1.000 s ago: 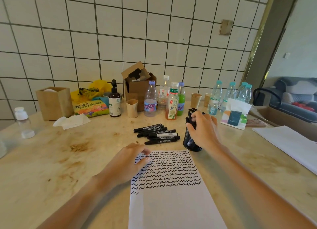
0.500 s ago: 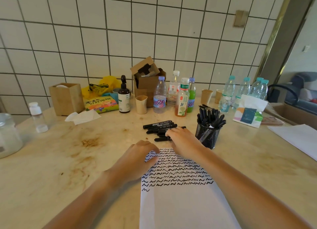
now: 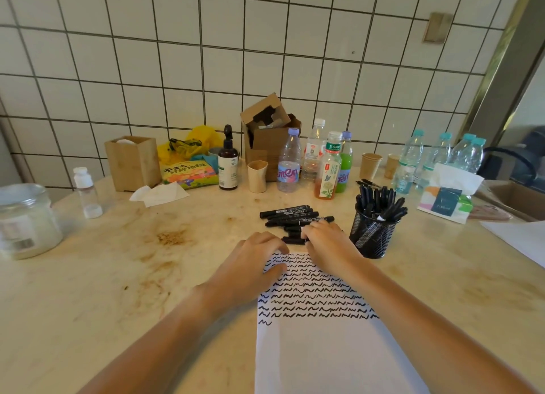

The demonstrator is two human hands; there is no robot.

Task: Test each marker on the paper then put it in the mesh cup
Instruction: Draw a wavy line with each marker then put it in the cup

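A white paper (image 3: 324, 352) lies in front of me, its upper half filled with rows of black squiggles. My left hand (image 3: 253, 264) rests on its top left corner with fingers loosely curled. Beyond the paper's top edge lies a small pile of black markers (image 3: 287, 212). My right hand (image 3: 327, 243) sits on the near side of that pile, its thumb and fingers curled round the nearest marker (image 3: 292, 240), most of which is hidden. The black mesh cup (image 3: 373, 241) stands just right of my right hand and holds several markers (image 3: 380, 200).
Along the tiled wall stand bottles (image 3: 289, 163), paper cups (image 3: 257, 176), a cardboard box (image 3: 269, 140), a wooden box (image 3: 131, 162) and a tissue pack (image 3: 446, 194). A clear jar (image 3: 25, 219) stands far left. Another white sheet (image 3: 522, 240) lies at the right.
My right hand left the mesh cup, moved left to the marker pile and closed on the nearest marker. The left hand stayed on the paper. The camera's view shifted.
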